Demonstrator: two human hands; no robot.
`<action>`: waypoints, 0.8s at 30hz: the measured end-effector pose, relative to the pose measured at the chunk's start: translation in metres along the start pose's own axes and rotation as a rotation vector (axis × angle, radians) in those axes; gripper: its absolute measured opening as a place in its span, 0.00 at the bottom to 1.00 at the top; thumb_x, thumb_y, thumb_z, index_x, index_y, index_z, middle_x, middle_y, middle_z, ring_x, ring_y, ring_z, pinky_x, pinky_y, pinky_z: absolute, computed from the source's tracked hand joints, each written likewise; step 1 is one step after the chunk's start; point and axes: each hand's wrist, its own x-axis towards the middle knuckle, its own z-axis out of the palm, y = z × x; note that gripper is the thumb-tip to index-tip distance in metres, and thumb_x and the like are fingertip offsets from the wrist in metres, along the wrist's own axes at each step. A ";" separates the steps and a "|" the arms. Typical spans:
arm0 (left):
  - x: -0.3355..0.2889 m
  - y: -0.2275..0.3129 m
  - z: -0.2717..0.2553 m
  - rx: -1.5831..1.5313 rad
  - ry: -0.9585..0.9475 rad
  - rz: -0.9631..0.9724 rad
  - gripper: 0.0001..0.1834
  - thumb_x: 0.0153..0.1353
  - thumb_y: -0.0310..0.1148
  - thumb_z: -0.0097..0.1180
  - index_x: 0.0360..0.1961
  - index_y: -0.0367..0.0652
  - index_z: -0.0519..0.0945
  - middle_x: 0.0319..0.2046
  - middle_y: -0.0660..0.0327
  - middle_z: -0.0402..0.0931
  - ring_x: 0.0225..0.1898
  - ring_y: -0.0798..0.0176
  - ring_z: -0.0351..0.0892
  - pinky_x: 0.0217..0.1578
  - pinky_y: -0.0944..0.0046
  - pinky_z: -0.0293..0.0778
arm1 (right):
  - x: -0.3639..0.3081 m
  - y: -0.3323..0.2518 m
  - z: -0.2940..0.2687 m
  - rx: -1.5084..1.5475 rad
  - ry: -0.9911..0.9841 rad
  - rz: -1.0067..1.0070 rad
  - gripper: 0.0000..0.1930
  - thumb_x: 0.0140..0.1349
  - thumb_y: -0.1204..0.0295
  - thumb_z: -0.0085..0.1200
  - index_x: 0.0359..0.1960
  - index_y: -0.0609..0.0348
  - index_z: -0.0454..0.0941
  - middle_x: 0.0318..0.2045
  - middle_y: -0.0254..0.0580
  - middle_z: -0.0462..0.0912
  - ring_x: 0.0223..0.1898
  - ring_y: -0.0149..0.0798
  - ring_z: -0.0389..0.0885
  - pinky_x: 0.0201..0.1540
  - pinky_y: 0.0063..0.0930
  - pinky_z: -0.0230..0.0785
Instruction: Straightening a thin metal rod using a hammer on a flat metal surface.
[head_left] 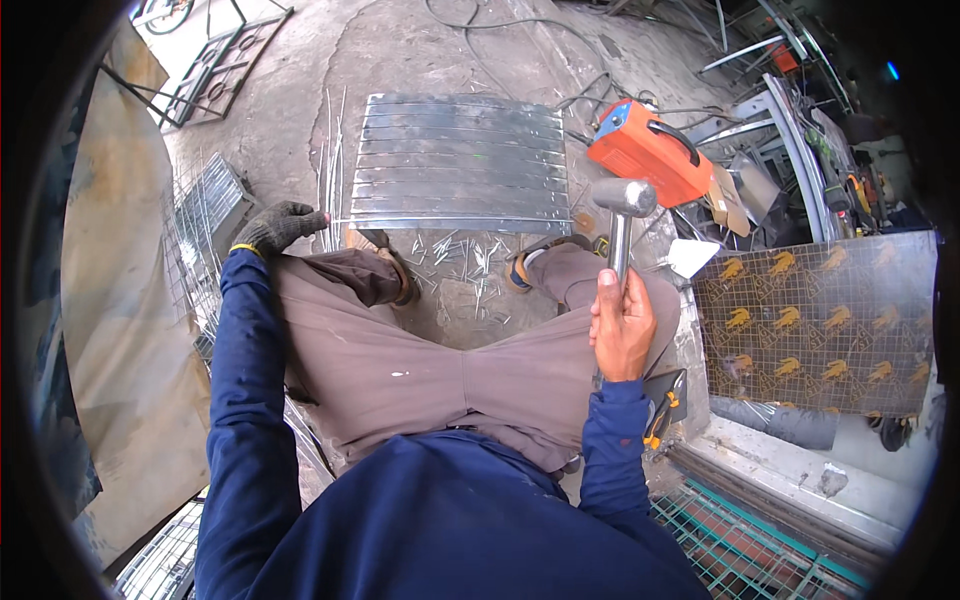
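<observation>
My right hand [624, 325] is wrapped around the shaft of a metal hammer [625, 200], its head upright above my right knee. On my left hand [275, 228] is a dark knit glove with a yellow cuff; one bare fingertip pokes out. Those fingers are pinched at the left end of a thin metal rod [450, 219], which runs along the near edge of a slatted grey metal panel [460, 155]. The panel lies in front of my feet. Loose thin rods [332, 170] lie along its left side. Short metal offcuts [465, 262] are scattered between my shoes.
An orange machine with a black handle [650, 150] stands right of the panel, cables behind it. A patterned brown board [815, 325] is at the right. Yellow-handled pliers [660, 415] lie by my right thigh. A stained sheet [125, 270] stands at the left beside wire mesh [185, 235].
</observation>
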 end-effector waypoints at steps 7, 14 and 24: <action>-0.003 -0.002 0.002 0.051 0.034 -0.011 0.38 0.58 0.70 0.60 0.37 0.39 0.85 0.29 0.60 0.79 0.33 0.64 0.74 0.40 0.59 0.71 | 0.013 -0.008 0.004 0.052 0.038 -0.034 0.21 0.72 0.58 0.57 0.57 0.60 0.77 0.21 0.27 0.73 0.18 0.17 0.66 0.18 0.16 0.59; -0.007 0.013 0.000 0.093 -0.003 -0.081 0.39 0.57 0.71 0.60 0.32 0.38 0.84 0.30 0.59 0.80 0.37 0.62 0.77 0.46 0.59 0.72 | 0.007 0.038 0.015 -0.078 -0.063 0.140 0.22 0.71 0.55 0.59 0.57 0.57 0.79 0.23 0.26 0.74 0.19 0.19 0.69 0.20 0.18 0.63; -0.002 0.003 -0.004 -0.005 -0.023 -0.022 0.35 0.57 0.66 0.64 0.38 0.38 0.87 0.28 0.64 0.79 0.37 0.66 0.76 0.47 0.61 0.71 | 0.007 0.029 0.017 0.005 -0.091 0.064 0.26 0.72 0.59 0.57 0.65 0.63 0.72 0.24 0.30 0.74 0.17 0.19 0.68 0.17 0.16 0.60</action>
